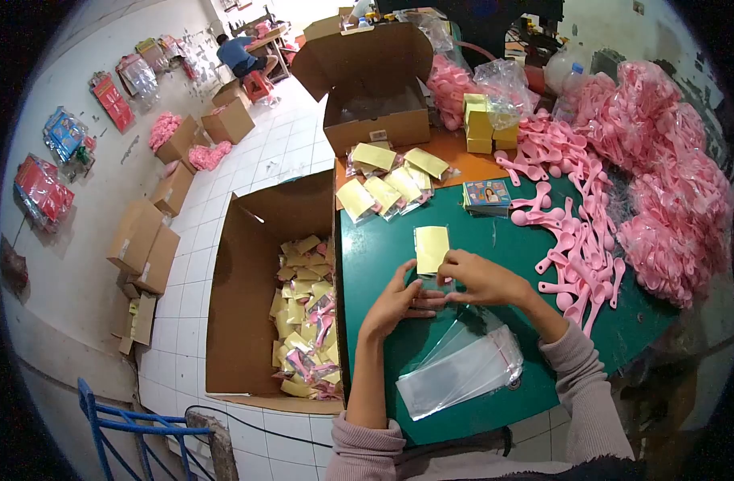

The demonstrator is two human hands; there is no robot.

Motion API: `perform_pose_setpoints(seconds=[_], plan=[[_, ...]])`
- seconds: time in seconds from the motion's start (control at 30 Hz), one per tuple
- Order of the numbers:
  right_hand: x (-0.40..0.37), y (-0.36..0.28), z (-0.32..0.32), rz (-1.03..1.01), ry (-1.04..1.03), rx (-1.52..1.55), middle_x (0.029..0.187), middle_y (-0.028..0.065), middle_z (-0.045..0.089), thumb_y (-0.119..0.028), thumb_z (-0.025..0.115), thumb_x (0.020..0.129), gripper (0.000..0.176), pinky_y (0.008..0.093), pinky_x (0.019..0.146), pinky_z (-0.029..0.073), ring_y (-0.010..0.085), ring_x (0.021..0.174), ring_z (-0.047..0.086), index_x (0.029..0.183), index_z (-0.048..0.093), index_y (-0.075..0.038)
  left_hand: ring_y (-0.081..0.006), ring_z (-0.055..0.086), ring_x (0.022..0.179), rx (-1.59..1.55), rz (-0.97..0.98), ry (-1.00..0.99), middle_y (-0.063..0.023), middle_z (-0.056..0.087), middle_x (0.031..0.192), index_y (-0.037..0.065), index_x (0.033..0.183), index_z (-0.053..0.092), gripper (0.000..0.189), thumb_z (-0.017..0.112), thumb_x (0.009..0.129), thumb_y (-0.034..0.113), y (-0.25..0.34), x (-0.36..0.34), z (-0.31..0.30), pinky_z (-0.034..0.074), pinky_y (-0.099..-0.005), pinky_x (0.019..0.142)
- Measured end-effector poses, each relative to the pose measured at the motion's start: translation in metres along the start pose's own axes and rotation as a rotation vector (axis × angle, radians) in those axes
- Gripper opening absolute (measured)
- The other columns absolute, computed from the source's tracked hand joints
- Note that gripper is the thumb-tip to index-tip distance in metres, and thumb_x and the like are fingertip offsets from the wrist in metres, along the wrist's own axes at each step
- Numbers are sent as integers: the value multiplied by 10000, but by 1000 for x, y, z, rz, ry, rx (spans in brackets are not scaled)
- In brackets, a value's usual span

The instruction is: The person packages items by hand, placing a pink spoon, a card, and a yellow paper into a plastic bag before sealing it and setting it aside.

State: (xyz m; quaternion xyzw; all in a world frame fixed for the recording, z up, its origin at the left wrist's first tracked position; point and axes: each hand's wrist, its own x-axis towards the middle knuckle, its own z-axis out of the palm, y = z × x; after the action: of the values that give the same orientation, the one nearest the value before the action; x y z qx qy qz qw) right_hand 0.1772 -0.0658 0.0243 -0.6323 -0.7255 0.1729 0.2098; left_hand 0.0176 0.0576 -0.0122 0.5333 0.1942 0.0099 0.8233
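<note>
A clear plastic bag with a yellow card in it lies on the green tabletop in front of me. My right hand has its fingers closed on the near end of this bag. From the left, my left hand reaches to the same end, its thumb raised and its other fingers stretched beneath the right fingertips. Just nearer to me, a fanned stack of empty clear bags rests on the table. Pink plastic spoons are heaped to the right, and a small stack of printed cards sits beyond the hands.
A large cardboard box on the left holds many packed bags. More packed bags lie at the back, near an open carton and yellow card stacks. Big bags of pink spoons stand right. A person sits far off.
</note>
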Motion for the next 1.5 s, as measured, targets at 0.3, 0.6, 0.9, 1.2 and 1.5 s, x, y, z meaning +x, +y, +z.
perform_pose_setpoints(seconds=[0.3,0.6,0.9,1.2,1.5], plan=[[6,-25,23,11,132,-84,874,106,481,-224,640,705,241,387,711,367,280,860,482,853,519,-77,-225,573,897,-99,18,27,-162,558,991,187,1380,14,622,405,901,120,-1,-5,-9,488,-352,773],[6,-19,23,88,176,-81,891,107,474,-188,631,704,229,386,722,347,267,887,469,860,520,-63,-184,548,840,-212,53,140,-140,529,1001,183,1370,-92,725,408,863,46,6,-2,13,461,-298,769],[5,-17,14,-60,74,49,804,62,491,-171,616,730,147,357,741,333,208,808,486,792,517,-80,-168,573,689,135,193,294,-155,582,886,114,1362,-88,762,437,826,-15,-13,18,8,495,-284,678],[-90,119,-106,363,583,302,741,36,529,-152,639,717,260,229,670,417,115,745,520,930,543,-39,-218,612,822,-83,131,217,-198,571,1003,58,1305,260,474,374,849,-7,4,6,8,527,-290,698],[-4,7,9,112,367,-87,982,108,395,-125,681,692,411,335,719,455,251,836,517,1044,477,-66,-215,593,914,-214,119,209,-144,558,1077,3,1223,407,348,316,896,85,6,7,15,509,-300,759]])
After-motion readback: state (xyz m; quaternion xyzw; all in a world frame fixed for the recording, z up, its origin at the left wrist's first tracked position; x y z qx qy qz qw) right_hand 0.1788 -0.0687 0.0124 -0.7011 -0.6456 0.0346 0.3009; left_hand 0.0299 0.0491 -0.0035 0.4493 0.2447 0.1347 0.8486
